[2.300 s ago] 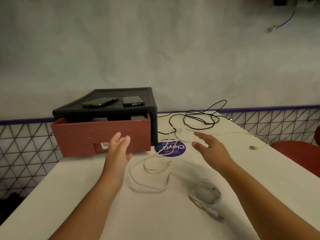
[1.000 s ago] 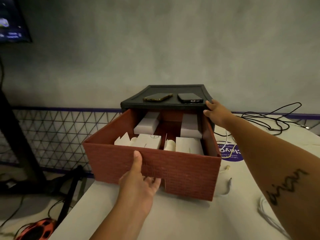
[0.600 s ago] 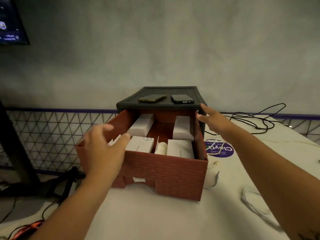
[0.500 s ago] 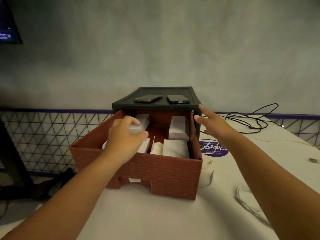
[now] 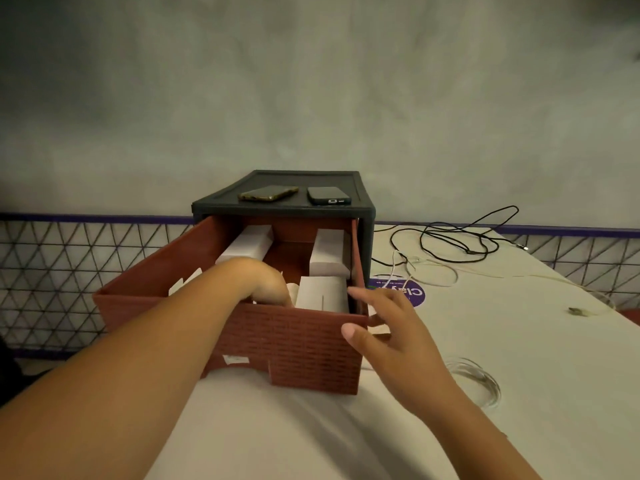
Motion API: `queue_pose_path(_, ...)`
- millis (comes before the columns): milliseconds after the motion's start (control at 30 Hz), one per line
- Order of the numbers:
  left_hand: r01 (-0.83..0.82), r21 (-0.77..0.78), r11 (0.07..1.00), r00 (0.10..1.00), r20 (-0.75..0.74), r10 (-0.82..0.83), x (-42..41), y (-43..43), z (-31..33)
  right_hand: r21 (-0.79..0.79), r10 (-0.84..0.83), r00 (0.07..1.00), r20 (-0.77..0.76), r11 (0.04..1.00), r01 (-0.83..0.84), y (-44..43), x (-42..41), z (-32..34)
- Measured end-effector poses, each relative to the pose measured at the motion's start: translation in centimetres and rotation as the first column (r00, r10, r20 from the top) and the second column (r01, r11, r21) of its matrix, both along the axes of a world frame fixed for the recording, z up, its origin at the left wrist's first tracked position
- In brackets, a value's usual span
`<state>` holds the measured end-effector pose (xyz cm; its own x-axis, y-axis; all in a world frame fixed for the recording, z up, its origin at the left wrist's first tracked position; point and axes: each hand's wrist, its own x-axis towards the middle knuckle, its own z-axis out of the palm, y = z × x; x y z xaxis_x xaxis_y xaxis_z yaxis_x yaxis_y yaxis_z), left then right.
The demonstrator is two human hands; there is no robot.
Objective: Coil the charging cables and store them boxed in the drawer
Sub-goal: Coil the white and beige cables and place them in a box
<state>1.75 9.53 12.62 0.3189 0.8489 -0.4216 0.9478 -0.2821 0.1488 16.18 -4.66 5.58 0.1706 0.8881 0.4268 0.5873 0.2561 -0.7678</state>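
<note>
The red brick-patterned drawer (image 5: 304,344) stands pulled far out of its black cabinet (image 5: 367,216). Inside lie several white boxes, two at the back (image 5: 247,242) (image 5: 329,249) and one at the front right (image 5: 322,294). My left hand (image 5: 263,278) reaches down into the drawer's front part, and the front wall hides its fingers. My right hand (image 5: 391,334) is at the drawer's front right corner, fingers spread, thumb against the front face. A coiled white cable (image 5: 478,379) lies on the table to the right. Loose pale cables (image 5: 429,271) and a black cable (image 5: 457,237) lie farther back.
Two phones (image 5: 268,193) (image 5: 328,195) rest on the cabinet's top. A purple round sticker (image 5: 412,292) sits on the white table (image 5: 519,341) beside the drawer. A cable plug (image 5: 576,310) lies near the right edge. Wire mesh fencing (image 5: 52,271) runs behind, below a grey wall.
The drawer has been pulled out. My left hand left its front and went down inside it. My right hand came off the cabinet's corner to the drawer's front right corner.
</note>
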Motion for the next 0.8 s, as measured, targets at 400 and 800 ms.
queue_pose_path(400,-0.31,0.473,0.825,0.854,0.52,0.022,-1.9,0.4,1.9,0.094,-0.239,0.912,0.332,0.971,0.22,1.9,-0.6,1.5)
queue_pose_path(800,-0.652,0.416,0.634,0.366,0.905,-0.218,-7.1,-2.3,4.8,0.016,-0.317,0.898,0.306,0.944,0.328,8.5,1.4,2.5)
